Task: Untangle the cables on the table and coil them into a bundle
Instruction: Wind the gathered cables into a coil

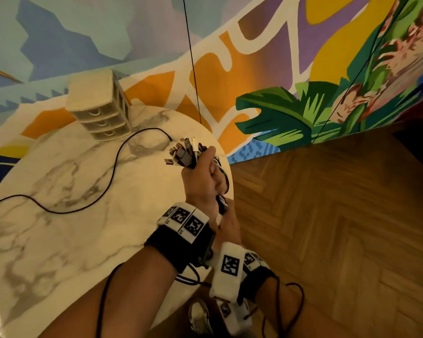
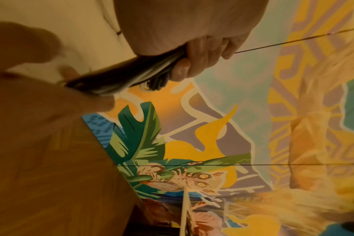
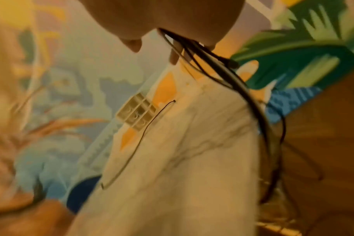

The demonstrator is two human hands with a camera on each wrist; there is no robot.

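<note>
Only overhead, connector ends (image 1: pixel 183 152) sprout above left fingers (image 1: pixel 211 152) gripping cables (image 2: pixel 119 79); right too

Glossy white marble-look table (image 1: pixel 59 240), veined grey; a matt cream plastic drawer unit (image 1: pixel 100 111) at its far side; metal-tipped plugs on the cable bundle (image 1: pixel 186 152); wood parquet floor (image 1: pixel 327 228) at right.

Head view downward (wrists close-up).

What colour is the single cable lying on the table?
Black cable, seen best in the head view.
</note>
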